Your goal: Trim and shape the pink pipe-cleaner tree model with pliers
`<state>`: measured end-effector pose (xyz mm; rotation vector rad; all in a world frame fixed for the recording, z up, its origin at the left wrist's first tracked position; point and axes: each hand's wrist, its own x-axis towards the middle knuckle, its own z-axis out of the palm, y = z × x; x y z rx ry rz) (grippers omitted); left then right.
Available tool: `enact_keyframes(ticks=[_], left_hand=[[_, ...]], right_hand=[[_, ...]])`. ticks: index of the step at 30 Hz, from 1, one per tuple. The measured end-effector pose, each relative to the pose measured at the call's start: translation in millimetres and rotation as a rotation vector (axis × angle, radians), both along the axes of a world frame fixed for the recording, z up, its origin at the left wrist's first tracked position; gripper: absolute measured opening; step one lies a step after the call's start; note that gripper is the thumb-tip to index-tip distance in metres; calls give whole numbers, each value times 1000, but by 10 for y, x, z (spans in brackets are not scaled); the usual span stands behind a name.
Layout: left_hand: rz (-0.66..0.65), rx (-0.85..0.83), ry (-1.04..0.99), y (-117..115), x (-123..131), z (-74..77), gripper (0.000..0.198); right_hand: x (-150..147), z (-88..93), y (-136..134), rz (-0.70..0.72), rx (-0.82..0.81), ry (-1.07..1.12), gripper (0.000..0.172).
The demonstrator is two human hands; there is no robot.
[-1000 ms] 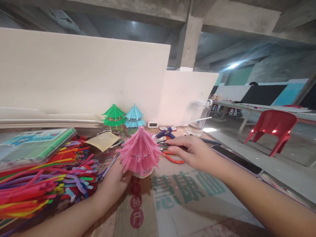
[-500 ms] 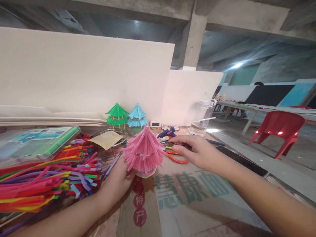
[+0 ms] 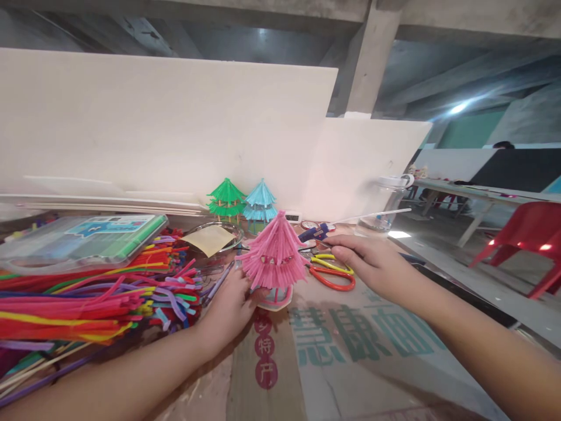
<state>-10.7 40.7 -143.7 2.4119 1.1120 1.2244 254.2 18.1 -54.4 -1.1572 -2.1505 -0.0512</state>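
Observation:
A pink two-tiered pavilion made of fuzzy stems stands upright on a pale base at the middle of the table. My left hand grips it low on its left side, fingers partly hidden behind the pink fringe. To the right, my right hand has thumb and fingers pinched together near a blue glue gun; what lies between the fingertips is too small to make out. Orange-handled pliers and a yellow-handled tool lie just below and beside the fingertips.
Green and light blue pavilions stand behind. Colourful fuzzy stems and a plastic case fill the left. A water bottle stands at the back right; a black phone-like slab lies at the right edge.
The view has swung left, so things appear farther right. The pink pavilion looks tipped back less, showing more of its base. My right hand is slightly away from the pliers' handles, still pinched.

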Motion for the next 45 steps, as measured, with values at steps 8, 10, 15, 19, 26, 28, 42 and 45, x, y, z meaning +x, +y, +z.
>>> enact_keyframes(ticks=[8, 10, 15, 19, 26, 28, 42, 45], left_hand=[[-3, 10, -11, -3, -4, 3, 34], [-5, 19, -8, -2, -5, 1, 33], [-14, 52, 12, 6, -5, 13, 34], [-52, 105, 23, 0, 4, 48, 34], [-32, 136, 13, -6, 12, 59, 25], [-34, 132, 9, -8, 17, 69, 24], [-23, 112, 13, 12, 3, 54, 29], [-30, 123, 28, 13, 7, 71, 27]], right_hand=[[9, 17, -29, -25, -24, -38, 35], [4, 28, -36, -24, -20, -35, 37], [-3, 59, -38, -24, -11, -29, 32], [6, 86, -46, 17, -22, 13, 29], [-9, 78, -81, -4, -59, 16, 31], [-21, 62, -92, 3, -74, 4, 32], [17, 48, -33, 39, -145, 60, 31], [13, 23, -20, 37, -156, 81, 31]])
